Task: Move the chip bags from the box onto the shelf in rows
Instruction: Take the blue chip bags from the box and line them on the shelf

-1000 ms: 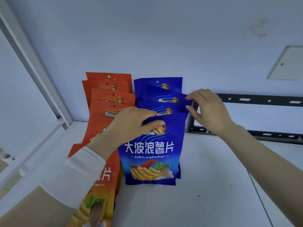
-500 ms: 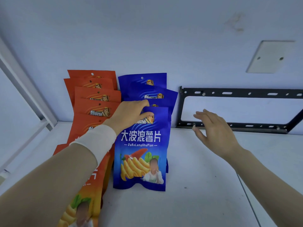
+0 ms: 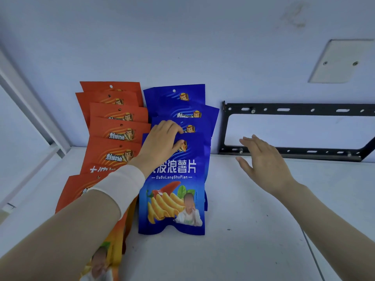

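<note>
Fingers of my left hand point(image 3: 162, 142) are curled over the top edge of the front blue bag point(image 3: 174, 191), pinching it upright against the rest of the blue row point(image 3: 182, 110) behind it. My right hand point(image 3: 263, 161) was at the right side of that row a second ago; it has come away and now hangs open, fingers spread, grasping nothing, over the bare shelf point(image 3: 243, 250) in front of the black bracket point(image 3: 294, 109) on the wall. I take that to mean the squaring-up is done and this bag is placed, so only my left hand has to let go before I fetch another; the box is out of view. The blue row stands just beside the orange row point(image 3: 113, 128), each bag overlapping the one behind. On the front blue bag I read "DaBoLangShuPian" under large white characters, 波浪薯片, with the first one hidden by my wrist. Every bag carries a small cartoon logo near its hang hole; its lettering is too small for me to read.
</note>
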